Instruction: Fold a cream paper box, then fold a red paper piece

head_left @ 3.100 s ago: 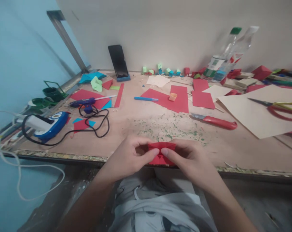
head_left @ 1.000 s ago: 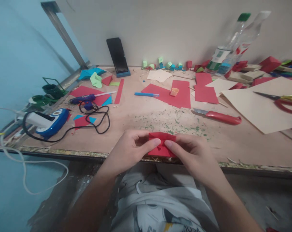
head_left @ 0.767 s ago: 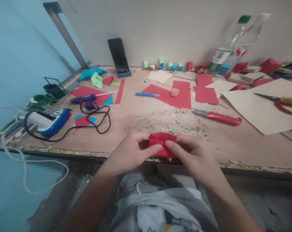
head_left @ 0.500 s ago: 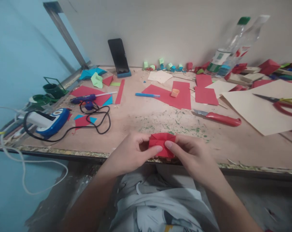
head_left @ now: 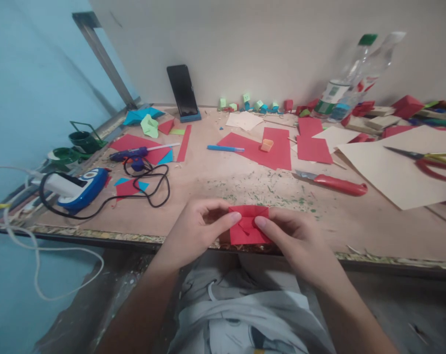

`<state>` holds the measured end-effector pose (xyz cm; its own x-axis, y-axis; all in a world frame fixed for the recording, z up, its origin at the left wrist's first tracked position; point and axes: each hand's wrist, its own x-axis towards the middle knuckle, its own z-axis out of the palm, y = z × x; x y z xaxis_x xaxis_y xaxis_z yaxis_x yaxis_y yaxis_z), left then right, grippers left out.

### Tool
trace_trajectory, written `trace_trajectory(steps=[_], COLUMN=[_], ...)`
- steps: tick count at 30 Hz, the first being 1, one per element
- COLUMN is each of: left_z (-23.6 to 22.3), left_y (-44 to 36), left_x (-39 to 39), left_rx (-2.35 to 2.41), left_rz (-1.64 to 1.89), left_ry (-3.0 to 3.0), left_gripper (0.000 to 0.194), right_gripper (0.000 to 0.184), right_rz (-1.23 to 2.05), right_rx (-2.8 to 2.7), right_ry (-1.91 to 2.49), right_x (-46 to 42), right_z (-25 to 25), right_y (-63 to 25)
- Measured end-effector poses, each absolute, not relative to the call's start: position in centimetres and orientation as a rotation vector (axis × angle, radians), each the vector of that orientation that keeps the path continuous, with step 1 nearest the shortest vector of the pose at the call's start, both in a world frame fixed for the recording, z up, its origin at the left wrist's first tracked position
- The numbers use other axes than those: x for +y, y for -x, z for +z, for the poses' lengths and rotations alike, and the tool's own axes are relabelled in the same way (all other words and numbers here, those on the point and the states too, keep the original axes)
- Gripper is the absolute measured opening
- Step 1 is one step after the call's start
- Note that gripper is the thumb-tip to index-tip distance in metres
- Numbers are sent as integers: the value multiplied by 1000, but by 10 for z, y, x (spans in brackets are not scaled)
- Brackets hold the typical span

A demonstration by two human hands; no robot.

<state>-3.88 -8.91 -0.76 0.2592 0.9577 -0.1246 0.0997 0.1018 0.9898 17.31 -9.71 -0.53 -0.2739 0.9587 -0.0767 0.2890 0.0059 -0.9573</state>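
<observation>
A small folded piece of red paper (head_left: 249,235) is held at the table's front edge, creased, with flaps near its middle. My left hand (head_left: 202,223) pinches its left side, thumb on top and fingers behind. On the right side, my right hand (head_left: 291,228) grips it the same way, thumb pressing near the upper right. The fingertips behind the paper are hidden. Beyond the hands, green scraps lie scattered on the wooden tabletop (head_left: 193,182).
A red-handled knife (head_left: 339,184) and scissors (head_left: 425,158) lie to the right. At left are a glue gun (head_left: 132,155) with a looping black cord and a blue power strip (head_left: 86,189). A blue pen (head_left: 225,148), red paper sheets (head_left: 280,147), a phone (head_left: 183,91) and bottles (head_left: 335,96) stand or lie farther back.
The red paper has opened flatter, its lower flap now spread down toward me. My left thumb has moved up and left toward its upper left corner. The view has shifted slightly.
</observation>
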Motion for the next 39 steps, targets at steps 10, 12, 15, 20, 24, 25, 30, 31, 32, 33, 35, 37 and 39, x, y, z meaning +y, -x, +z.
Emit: trace_trajectory(steps=[10, 12, 15, 20, 24, 25, 30, 31, 32, 33, 35, 37, 39], left_z=[-4, -5, -6, -6, -4, -4, -4, -4, -5, -5, -6, -8, -10], left_y=[38, 38, 38, 39, 38, 38, 36, 35, 35, 34, 34, 34, 35], left_x=[-89, -89, -87, -86, -88, -88, -90, -91, -91, -91, -91, -89, -88], left_rx=[1043, 1054, 1068, 1117, 1096, 1090, 1083, 1087, 1088, 1086, 1082, 1080, 1082], left_rz=[800, 848, 908, 955, 908, 909, 907, 891, 875, 864, 864, 886, 908], left_ry=[-1382, -1372, -1339, -1277, -1273, -1264, -1282, -1311, -1334, -1347, -1353, -1346, -1324], left_gripper=[21, 17, 14, 15, 18, 19, 28, 28, 26, 22, 16, 15, 14], right_gripper=[30, 30, 33, 37, 29, 28, 27, 27, 27, 27, 25, 22, 21], right_rz=[1306, 1313, 1368, 1412, 1374, 1364, 1316, 1295, 1275, 1264, 1271, 1308, 1346], right_rx=[-1558, -1564, -1462, -1431, -1476, -1481, -1534, -1549, -1561, -1569, -1562, -1546, -1536], right_ry=[1275, 1271, 1236, 1267, 1271, 1269, 1284, 1290, 1293, 1293, 1290, 1285, 1277], right_x=[-97, -96, -97, -99, -99, -98, -98, -98, -98, -98, -98, -98, -98], right_z=[-6, -4, -4, -6, -6, -6, -7, -7, -7, -7, -7, -7, -8], right_y=[-170, -169, -170, -171, -171, -171, -170, -170, -171, -171, -172, -173, -173])
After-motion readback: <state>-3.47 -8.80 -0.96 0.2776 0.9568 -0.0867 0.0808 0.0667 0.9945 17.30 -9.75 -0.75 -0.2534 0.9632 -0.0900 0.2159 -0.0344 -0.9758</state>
